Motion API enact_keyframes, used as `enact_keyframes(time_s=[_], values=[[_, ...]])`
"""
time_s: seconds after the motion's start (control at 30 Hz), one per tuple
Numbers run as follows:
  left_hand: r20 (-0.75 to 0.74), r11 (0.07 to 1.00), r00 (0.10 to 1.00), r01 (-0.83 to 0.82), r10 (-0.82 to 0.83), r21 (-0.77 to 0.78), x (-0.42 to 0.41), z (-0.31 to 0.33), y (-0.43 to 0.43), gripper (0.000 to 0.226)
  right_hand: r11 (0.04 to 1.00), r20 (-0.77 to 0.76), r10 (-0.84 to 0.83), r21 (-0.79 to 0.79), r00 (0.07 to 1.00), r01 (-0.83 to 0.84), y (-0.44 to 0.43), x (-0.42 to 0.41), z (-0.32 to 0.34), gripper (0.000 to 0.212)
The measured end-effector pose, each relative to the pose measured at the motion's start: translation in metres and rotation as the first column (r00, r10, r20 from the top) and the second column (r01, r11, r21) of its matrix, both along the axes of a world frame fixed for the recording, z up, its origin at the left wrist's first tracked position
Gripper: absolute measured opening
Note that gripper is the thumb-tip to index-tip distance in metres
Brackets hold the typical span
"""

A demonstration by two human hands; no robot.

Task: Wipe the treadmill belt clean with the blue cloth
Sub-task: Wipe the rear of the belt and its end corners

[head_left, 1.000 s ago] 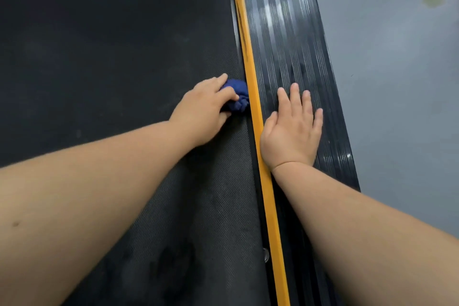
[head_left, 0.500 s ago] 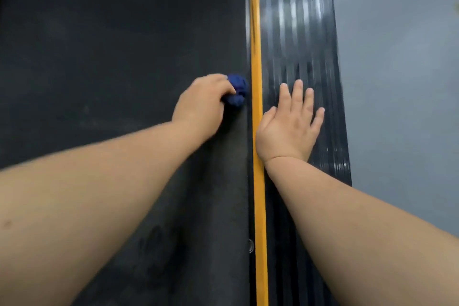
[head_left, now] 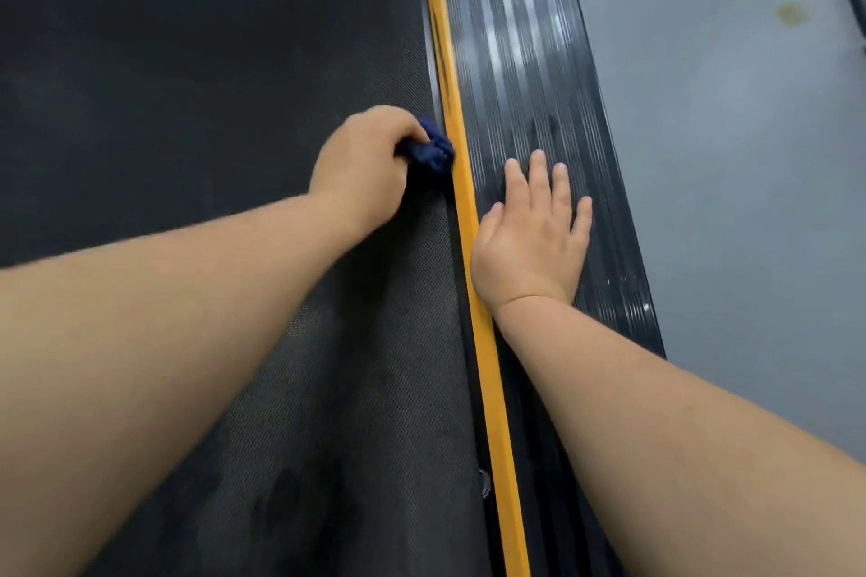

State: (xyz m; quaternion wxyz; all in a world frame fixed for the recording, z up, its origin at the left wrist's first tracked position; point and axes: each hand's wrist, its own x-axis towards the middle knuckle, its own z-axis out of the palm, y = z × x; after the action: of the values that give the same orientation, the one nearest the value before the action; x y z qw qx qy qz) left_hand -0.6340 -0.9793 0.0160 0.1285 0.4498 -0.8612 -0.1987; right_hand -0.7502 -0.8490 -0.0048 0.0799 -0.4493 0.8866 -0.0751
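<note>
Left hand [head_left: 361, 164] is gripping the bunched blue cloth [head_left: 431, 151], pressing it on the belt [head_left: 187, 84] right at its right edge, touching the yellow strip [head_left: 461, 201]. Right hand [head_left: 534, 234] is lying flat, fingers straight, on the ribbed side rail [head_left: 520, 61], holding nothing.

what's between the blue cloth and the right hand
In the head view a yellow strip runs between them: the blue cloth, gripped by the left hand, is on the belt; the right hand lies flat on the side rail.
</note>
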Motion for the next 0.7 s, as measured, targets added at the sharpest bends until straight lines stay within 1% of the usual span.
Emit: enact_keyframes(time_s=[0.03, 0.1, 0.13, 0.2, 0.23, 0.27, 0.3, 0.33, 0.37, 0.4, 0.43, 0.47, 0.5, 0.6, 0.63, 0.67, 0.7], values=[[0.01, 0.999, 1.0, -0.021, 0.02, 0.041, -0.002, -0.006, 0.009, 0.031, 1.0, -0.008, -0.006, 0.0, 1.0, 0.006, 0.0, 0.0, -0.002, 0.053], [-0.02, 0.992, 0.999, 0.053, -0.051, 0.115, 0.009, -0.015, 0.052, 0.028, 1.0, -0.012, -0.026, -0.009, 1.0, 0.026, 0.0, 0.0, -0.003, 0.053], [-0.048, 0.982, 0.989, 0.145, -0.14, 0.122, 0.022, -0.017, 0.078, 0.024, 0.999, -0.01, -0.031, -0.017, 0.999, 0.031, -0.001, 0.001, -0.003, 0.053], [-0.106, 0.923, 0.927, 0.369, -0.359, 0.11, 0.052, -0.017, 0.121, 0.023, 0.999, -0.01, -0.032, -0.017, 0.999, 0.031, 0.0, 0.002, -0.002, 0.053], [-0.112, 0.881, 0.884, 0.464, -0.454, 0.095, 0.058, -0.014, 0.122, 0.026, 0.999, -0.013, -0.03, -0.017, 0.999, 0.029, 0.0, 0.002, -0.001, 0.053], [-0.122, 0.857, 0.856, 0.512, -0.503, 0.058, 0.058, -0.013, 0.107, 0.028, 0.999, -0.015, -0.026, -0.023, 1.0, 0.026, 0.0, 0.002, -0.001, 0.053], [-0.137, 0.866, 0.858, 0.5, -0.495, 0.003, 0.05, -0.012, 0.086, 0.028, 0.999, -0.013, -0.023, -0.031, 1.0, 0.022, -0.001, 0.001, -0.001, 0.053], [-0.152, 0.902, 0.889, 0.43, -0.432, -0.048, 0.038, -0.01, 0.064, 0.028, 0.999, -0.009, -0.023, -0.03, 1.0, 0.023, -0.001, 0.0, -0.002, 0.053], [-0.156, 0.945, 0.932, 0.319, -0.327, -0.073, 0.026, -0.007, 0.043, 0.028, 0.999, -0.008, -0.021, -0.029, 1.0, 0.021, 0.0, 0.0, -0.002, 0.052], [-0.137, 0.977, 0.968, 0.205, -0.211, -0.054, 0.016, -0.006, 0.026, 0.025, 0.999, -0.01, -0.015, -0.035, 1.0, 0.015, 0.001, 0.0, -0.003, 0.052], [-0.109, 0.993, 0.987, 0.12, -0.119, 0.001, 0.009, -0.008, 0.017, 0.02, 0.999, -0.009, -0.011, -0.041, 1.0, 0.01, 0.001, -0.001, -0.004, 0.052], [-0.092, 0.996, 0.994, 0.064, -0.058, 0.062, 0.006, -0.012, 0.016, 0.014, 0.999, -0.005, -0.007, -0.048, 1.0, 0.006, 0.0, -0.001, -0.005, 0.051], [-0.092, 0.994, 0.995, 0.042, -0.033, 0.104, 0.004, -0.014, 0.022, 0.01, 0.998, -0.006, -0.006, -0.055, 1.0, 0.005, 0.001, -0.002, -0.005, 0.051], [-0.096, 0.99, 0.99, 0.109, -0.1, 0.092, 0.014, -0.017, 0.045, 0.005, 0.997, -0.01, 0.0, -0.079, 1.0, -0.001, -0.001, -0.002, -0.006, 0.051], [-0.093, 0.978, 0.987, 0.147, -0.134, 0.146, 0.019, -0.015, 0.048, 0.006, 0.996, -0.003, 0.002, -0.086, 1.0, -0.003, 0.0, -0.001, -0.007, 0.051], [-0.121, 0.956, 0.981, 0.179, -0.154, 0.232, 0.025, -0.011, 0.048, 0.009, 0.994, 0.005, 0.003, -0.105, 1.0, -0.003, 0.0, -0.001, -0.009, 0.051], [-0.189, 0.916, 0.972, 0.198, -0.138, 0.348, 0.03, -0.004, 0.046, 0.016, 0.992, 0.019, 0.009, -0.125, 1.0, -0.007, 0.0, -0.001, -0.009, 0.051]])
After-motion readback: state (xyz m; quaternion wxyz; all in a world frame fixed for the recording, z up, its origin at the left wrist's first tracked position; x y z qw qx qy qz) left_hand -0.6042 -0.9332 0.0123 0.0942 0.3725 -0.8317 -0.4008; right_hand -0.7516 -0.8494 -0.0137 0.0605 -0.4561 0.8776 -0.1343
